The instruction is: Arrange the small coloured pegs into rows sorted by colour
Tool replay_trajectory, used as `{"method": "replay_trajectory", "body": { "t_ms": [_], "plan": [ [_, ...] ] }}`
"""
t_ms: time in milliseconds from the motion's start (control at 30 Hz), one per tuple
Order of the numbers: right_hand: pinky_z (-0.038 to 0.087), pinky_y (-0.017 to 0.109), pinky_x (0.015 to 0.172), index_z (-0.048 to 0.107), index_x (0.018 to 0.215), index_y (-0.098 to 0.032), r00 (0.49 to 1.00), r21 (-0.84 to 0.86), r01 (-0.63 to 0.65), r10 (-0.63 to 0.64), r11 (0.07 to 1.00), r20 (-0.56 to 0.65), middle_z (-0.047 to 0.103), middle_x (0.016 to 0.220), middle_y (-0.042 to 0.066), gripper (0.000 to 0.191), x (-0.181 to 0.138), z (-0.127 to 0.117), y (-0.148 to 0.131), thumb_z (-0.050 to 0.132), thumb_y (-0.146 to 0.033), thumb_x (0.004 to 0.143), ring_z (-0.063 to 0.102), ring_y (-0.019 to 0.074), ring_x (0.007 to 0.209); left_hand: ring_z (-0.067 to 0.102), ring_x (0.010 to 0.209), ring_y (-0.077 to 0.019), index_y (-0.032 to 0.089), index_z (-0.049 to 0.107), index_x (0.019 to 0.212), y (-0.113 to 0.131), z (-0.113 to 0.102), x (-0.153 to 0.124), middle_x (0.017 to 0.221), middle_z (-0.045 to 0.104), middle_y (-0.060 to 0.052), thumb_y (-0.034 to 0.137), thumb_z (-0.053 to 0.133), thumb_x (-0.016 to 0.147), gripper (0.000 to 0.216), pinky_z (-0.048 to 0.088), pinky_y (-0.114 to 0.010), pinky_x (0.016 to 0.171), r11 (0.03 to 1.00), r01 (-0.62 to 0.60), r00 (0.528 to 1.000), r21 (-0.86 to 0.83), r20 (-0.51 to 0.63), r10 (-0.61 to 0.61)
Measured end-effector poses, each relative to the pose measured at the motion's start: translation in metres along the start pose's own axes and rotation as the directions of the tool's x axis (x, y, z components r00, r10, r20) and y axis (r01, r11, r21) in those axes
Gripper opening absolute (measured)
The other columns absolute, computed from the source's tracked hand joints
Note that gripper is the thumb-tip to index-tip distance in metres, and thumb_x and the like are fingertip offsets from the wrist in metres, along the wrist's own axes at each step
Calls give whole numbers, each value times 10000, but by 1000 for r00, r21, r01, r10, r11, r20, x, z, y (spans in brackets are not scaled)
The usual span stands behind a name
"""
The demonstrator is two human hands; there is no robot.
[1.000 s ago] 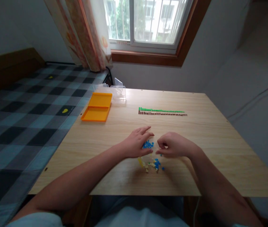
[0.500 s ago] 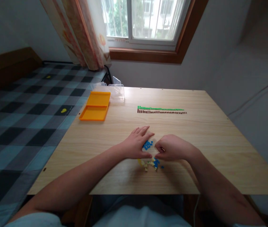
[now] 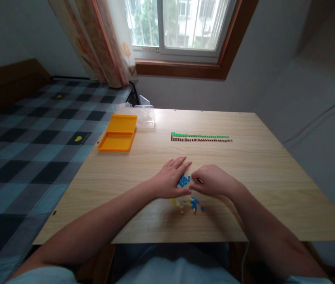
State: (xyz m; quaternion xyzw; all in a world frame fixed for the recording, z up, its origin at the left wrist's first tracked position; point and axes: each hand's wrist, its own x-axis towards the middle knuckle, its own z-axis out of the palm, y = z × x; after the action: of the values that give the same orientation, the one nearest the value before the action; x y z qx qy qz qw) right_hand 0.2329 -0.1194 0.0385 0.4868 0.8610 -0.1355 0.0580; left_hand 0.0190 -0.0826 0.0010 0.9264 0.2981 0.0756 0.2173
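Observation:
Fingers spread, my left hand (image 3: 171, 177) lies on the table and curves around a small heap of blue pieces (image 3: 184, 181), which look like little blocks. My right hand (image 3: 213, 180) is closed just right of that heap, its fingers curled and its thumb close to my left thumb tip. Whatever is inside its fingers is hidden. Below both hands lies a loose mix of cream-yellow pieces (image 3: 182, 212) and more blue pieces (image 3: 195, 203). A yellow piece (image 3: 173, 202) shows at the edge of my left hand.
Farther back run a row of green pieces (image 3: 179, 135) and a row of dark brown pieces (image 3: 179, 139). An opened orange case (image 3: 115, 141) rests at the table's (image 3: 143, 165) back left, before clear plastic boxes (image 3: 145, 118). A bed (image 3: 37, 157) adjoins on the left.
My right hand has shifted slightly up and left, bringing its thumb nearer my left thumb. My left hand stays around the blue heap. The whole view has shifted a little.

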Motion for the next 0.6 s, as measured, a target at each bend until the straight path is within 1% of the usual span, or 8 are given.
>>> {"method": "replay_trajectory", "body": {
  "t_ms": [100, 200, 333, 467, 600],
  "plan": [
    [224, 277, 555, 702, 699, -182, 999, 19, -21, 21, 1000, -29, 684, 668, 47, 359, -3, -4, 4, 598, -466, 892, 504, 136, 580, 185, 1499, -359, 187, 242, 1548, 3, 0, 0, 1613, 222, -213, 665, 643, 786, 985, 179, -559, 1200, 1000, 15, 1000, 4, 4, -15],
    [220, 273, 537, 678, 667, -179, 1000, 53, 6, -7, 999, 17, 647, 615, 25, 369, -8, -7, 6, 638, -494, 855, 467, 124, 546, 162, 1503, -365, 192, 233, 1551, 8, 1, 0, 1619, 202, -215, 669, 658, 767, 1011, 162, -572, 1199, 999, 31, 999, 9, 14, -31],
    [209, 275, 528, 676, 649, -189, 996, 40, 52, -55, 998, 69, 634, 594, 20, 340, -9, -5, 2, 663, -486, 815, 483, 131, 552, 138, 1504, -385, 184, 239, 1549, 12, 4, 1, 1621, 184, -223, 690, 674, 737, 1050, 129, -599, 1194, 999, 39, 998, 24, 42, -40],
    [204, 282, 527, 695, 663, -189, 994, 17, 59, -60, 998, 97, 644, 608, 33, 337, -7, -2, -2, 653, -488, 814, 515, 142, 566, 123, 1506, -389, 197, 228, 1551, 12, 6, 2, 1628, 162, -220, 697, 680, 728, 1064, 98, -611, 1191, 999, 23, 998, 48, 51, -26],
    [213, 277, 526, 701, 679, -194, 993, 24, 43, -46, 999, 108, 645, 614, 27, 275, -9, -6, 0, 671, -439, 798, 512, 139, 565, 113, 1506, -398, 195, 224, 1551, 13, 5, 2, 1631, 144, -222, 681, 697, 719, 1073, 87, -628, 1185, 997, 24, 996, 70, 81, -29]
  ]
}}
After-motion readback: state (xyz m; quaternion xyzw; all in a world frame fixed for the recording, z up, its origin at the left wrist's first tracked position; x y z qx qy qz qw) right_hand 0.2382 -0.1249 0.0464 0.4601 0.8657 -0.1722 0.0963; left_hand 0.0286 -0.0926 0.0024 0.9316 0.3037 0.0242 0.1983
